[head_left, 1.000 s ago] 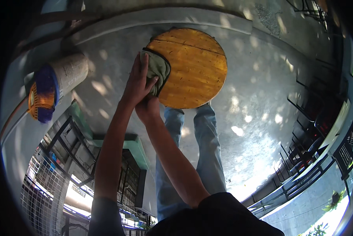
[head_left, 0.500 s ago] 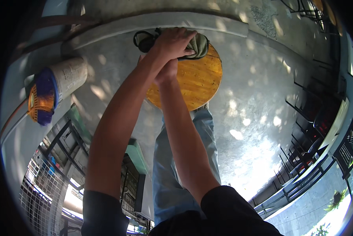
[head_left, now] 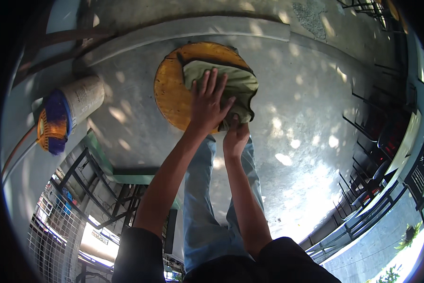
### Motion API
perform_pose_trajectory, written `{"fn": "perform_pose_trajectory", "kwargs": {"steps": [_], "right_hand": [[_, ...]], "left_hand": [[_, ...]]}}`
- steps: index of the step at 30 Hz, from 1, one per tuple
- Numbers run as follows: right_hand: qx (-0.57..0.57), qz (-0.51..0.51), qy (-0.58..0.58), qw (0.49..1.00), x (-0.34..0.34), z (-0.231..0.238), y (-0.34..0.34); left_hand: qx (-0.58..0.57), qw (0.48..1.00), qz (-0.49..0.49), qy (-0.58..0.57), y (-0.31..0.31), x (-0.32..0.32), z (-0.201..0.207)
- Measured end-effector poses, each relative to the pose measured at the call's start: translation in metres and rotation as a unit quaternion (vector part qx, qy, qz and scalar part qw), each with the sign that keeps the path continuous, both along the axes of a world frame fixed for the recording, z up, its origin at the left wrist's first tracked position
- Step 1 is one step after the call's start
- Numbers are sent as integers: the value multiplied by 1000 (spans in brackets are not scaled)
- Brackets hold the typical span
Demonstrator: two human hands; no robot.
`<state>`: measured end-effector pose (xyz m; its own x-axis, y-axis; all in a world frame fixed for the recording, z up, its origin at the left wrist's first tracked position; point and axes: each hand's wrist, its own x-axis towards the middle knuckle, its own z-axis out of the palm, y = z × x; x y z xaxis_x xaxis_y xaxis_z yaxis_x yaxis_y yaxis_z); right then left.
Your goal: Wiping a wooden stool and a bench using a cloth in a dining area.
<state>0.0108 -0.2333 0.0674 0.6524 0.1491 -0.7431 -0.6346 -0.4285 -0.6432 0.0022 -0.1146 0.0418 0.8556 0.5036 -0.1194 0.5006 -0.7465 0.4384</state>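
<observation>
left hand [head_left: 207,104] lay spread, pressing green cloth [head_left: 242,81] onto round wooden top [head_left: 171,90]; right hand [head_left: 235,139] pinched the cloth's edge, seemingly to steady it!

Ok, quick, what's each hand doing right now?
Left hand: open, laid on the green cloth.
Right hand: closed, holding the cloth's near edge.

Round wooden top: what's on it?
A green cloth covers the right part of the round wooden top, left hand spread on it, right hand at its near edge. Wood beneath the cloth can't be seen.
</observation>
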Motion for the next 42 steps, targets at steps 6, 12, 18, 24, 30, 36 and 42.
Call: {"fn": "perform_pose_trajectory", "kwargs": {"steps": [6, 12, 18, 24, 30, 36, 42], "right_hand": [[-207, 385, -362, 823, 7, 2, 23], [-239, 398, -466, 753, 51, -38, 114], [-151, 445, -577, 668, 93, -47, 168], [-62, 530, -597, 599, 125, -53, 151], [-220, 463, -514, 688, 70, -37, 59], [-113, 207, -200, 951, -18, -40, -51], [22, 80, -31, 996, -46, -37, -37]], "left_hand": [[46, 967, 190, 166, -27, -58, 12], [147, 943, 279, 108, 53, -38, -29], [109, 973, 203, -26, 120, -9, -35], [118, 982, 96, -112, 110, -2, -33], [85, 963, 248, 66, 4, -52, -20], [-100, 893, 435, -53, -95, -70, 5], [-243, 869, 424, -78, -113, -92, 5]]}}
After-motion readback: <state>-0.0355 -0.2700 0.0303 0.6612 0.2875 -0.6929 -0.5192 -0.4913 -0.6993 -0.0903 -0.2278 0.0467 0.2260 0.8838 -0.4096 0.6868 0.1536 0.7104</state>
